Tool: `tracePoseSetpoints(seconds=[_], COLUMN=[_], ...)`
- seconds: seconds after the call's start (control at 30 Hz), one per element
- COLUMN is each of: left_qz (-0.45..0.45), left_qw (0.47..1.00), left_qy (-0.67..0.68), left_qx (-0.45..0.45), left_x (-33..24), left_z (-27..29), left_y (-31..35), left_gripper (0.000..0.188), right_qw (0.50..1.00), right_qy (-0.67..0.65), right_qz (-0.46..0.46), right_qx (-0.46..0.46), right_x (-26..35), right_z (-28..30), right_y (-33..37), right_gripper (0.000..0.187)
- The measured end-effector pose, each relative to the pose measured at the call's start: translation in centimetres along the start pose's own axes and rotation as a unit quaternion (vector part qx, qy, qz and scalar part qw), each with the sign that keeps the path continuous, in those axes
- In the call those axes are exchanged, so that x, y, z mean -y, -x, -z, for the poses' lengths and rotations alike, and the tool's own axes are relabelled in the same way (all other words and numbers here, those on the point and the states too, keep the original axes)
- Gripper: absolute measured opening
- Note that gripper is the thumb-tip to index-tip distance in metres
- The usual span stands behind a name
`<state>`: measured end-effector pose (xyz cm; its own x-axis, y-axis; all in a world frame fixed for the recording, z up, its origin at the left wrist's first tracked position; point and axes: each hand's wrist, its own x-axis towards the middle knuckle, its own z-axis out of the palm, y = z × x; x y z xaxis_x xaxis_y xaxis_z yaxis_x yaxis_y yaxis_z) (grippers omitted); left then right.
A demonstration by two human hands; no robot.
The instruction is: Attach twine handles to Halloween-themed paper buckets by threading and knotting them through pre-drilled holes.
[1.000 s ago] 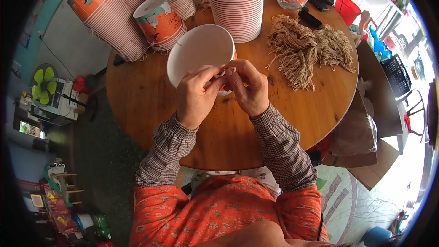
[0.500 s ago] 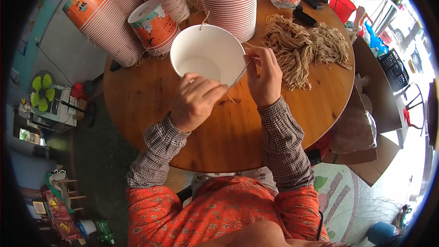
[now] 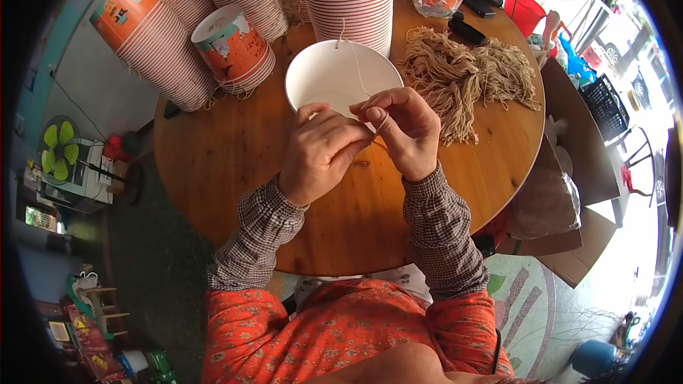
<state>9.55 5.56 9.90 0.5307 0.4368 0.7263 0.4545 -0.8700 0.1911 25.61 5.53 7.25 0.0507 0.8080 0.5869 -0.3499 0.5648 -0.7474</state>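
Observation:
A white-lined paper bucket (image 3: 313, 77) has its mouth turned toward me. Closed over its near rim is my left hand (image 3: 321, 149), whose fingertips come close to my other hand. My right hand (image 3: 409, 131) pinches a thin string (image 3: 361, 75) between thumb and fingers at that same rim. The string runs across the bucket's mouth from the far rim, where a short end sticks up. My fingers hide the point where string and near rim meet.
Behind stand tall stacks of orange paper buckets (image 3: 345, 3), with a shorter stack (image 3: 238, 50) to the left. A heap of beige strings (image 3: 462, 78) lies at the right on the round wooden table (image 3: 228, 192). An opened cardboard box (image 3: 583, 142) stands beyond its right edge.
The bucket has turned and shifted right. The string now stretches across its mouth from the far rim. My right hand has moved lower and closer to my left.

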Motion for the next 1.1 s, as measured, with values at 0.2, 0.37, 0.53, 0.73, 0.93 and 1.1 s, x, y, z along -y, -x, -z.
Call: tracePoseSetpoints(seconds=[0.2,0.37,0.53,0.73,0.93,1.1], left_qz=[0.052,0.151,0.298,0.3,0.234,0.226], left_qw=[0.994,0.968,0.912,0.908,0.934,0.939], left_qy=[0.092,0.198,0.28,0.291,0.268,0.258], left_qx=[0.009,0.037,-0.025,-0.037,-0.024,-0.016], left_x=[0.7,0.6,1.0,0.8,1.2,1.2], left_z=[-0.5,0.4,0.3,0.1,0.1,0.3], left_y=[-0.9,-0.9,-0.1,0.2,0.3,0.2], left_gripper=[0.013,0.009,0.008,0.01,0.01,0.011], right_qw=[0.999,0.975,0.969,0.951,0.98,0.964], right_qy=[0.045,0.199,0.213,0.289,0.197,0.248], right_qz=[0.013,0.096,0.106,0.103,0.038,0.065], right_qx=[-0.01,0.032,-0.063,-0.017,0.003,0.069], right_x=[-0.1,0.4,0.8,1.2,0.9,1.0], right_z=[0.7,0.8,1.2,0.1,1.2,1.5], right_y=[-0.2,-1.0,-0.9,-0.5,-0.6,-0.8], right_gripper=[0.009,0.023,0.032,0.015,0.014,0.014])
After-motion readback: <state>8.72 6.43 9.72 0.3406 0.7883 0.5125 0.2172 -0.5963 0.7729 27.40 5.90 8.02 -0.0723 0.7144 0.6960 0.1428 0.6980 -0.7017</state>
